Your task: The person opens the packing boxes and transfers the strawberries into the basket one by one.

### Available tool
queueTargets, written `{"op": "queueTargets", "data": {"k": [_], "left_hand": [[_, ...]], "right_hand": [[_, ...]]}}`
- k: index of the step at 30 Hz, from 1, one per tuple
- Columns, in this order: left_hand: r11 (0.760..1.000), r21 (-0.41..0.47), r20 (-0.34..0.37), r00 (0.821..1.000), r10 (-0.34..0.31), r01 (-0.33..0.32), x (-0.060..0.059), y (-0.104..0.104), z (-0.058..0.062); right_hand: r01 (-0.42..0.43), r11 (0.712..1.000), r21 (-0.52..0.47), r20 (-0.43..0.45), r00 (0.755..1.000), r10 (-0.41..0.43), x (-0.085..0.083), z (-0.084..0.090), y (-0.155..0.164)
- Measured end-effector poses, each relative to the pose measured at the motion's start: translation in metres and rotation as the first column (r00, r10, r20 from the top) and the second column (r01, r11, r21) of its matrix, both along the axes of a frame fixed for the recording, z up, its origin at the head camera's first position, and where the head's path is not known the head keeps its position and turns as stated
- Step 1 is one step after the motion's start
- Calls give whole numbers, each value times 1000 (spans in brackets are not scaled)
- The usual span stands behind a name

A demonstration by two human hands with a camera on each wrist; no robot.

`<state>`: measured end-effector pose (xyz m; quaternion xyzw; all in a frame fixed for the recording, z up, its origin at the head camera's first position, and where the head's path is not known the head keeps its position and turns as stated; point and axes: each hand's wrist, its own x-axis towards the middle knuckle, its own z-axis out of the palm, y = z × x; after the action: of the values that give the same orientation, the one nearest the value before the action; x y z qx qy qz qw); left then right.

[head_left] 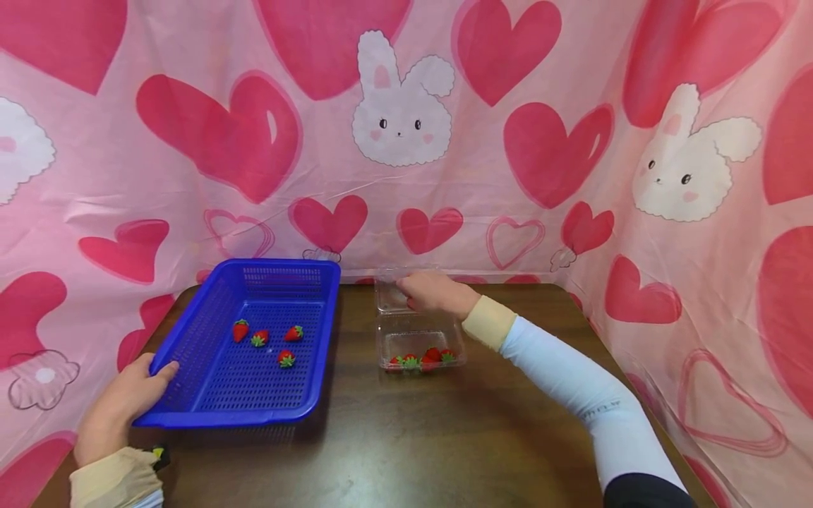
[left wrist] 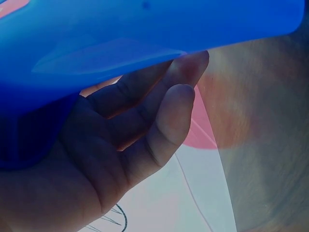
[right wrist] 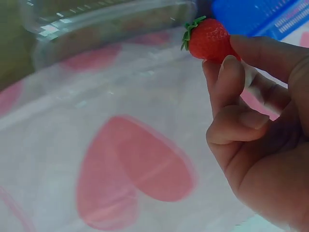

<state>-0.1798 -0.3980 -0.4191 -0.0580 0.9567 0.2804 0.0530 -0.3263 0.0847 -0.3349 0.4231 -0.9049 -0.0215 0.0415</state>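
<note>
A: What's the left hand [head_left: 123, 402] doing?

B: Gripping the near left corner of the blue basket [head_left: 190, 413]. Thumb on the rim, fingers [left wrist: 164, 125] curled under it in the wrist view. Basket sits on the brown table [head_left: 406, 444], left side.

A: Anything in it?

B: Four small strawberries [head_left: 260, 339], scattered towards the far half, apart from each other.

A: And the right hand [head_left: 435, 293]?

B: Out over the clear plastic clamshell box [head_left: 419, 331], at its far part, approx. where the open lid [head_left: 390, 296] lies. Wrist cam shows it pinching a strawberry [right wrist: 208, 39] betw. thumb and fingertips, green cap pointing away from the palm.

A: Is the box holding any?

B: Yes, a few strawberries in the box [head_left: 422, 360], bunched along the near wall. Box is just right of the basket, not touching it.

A: Background?

B: Pink cloth [head_left: 406, 141] w/ hearts and rabbits, hung behind and on both sides of the table.
</note>
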Motion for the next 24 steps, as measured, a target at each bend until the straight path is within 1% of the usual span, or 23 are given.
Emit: {"op": "queueTargets", "data": {"k": [5, 9, 11, 16, 21, 24], "left_hand": [[1000, 0, -2, 1000, -2, 2, 1, 1, 2], [1000, -4, -13, 1000, 0, 0, 1, 1, 2], [1000, -5, -22, 1000, 4, -4, 1, 1, 2], [1000, 8, -20, 1000, 7, -7, 0, 0, 1], [1000, 14, -38, 999, 7, -7, 0, 0, 0], [1000, 19, -50, 999, 6, -6, 0, 1, 0]], "right_hand": [[13, 1000, 25, 15, 1000, -14, 1, 22, -22], [21, 998, 59, -26, 999, -20, 2, 40, -43], [10, 997, 73, -51, 999, -6, 2, 46, -54], [-35, 994, 108, -64, 997, 42, 4, 53, -80], [-68, 985, 157, -69, 994, 80, 8, 54, -100], [-83, 982, 169, -67, 993, 95, 10, 53, -110]]}}
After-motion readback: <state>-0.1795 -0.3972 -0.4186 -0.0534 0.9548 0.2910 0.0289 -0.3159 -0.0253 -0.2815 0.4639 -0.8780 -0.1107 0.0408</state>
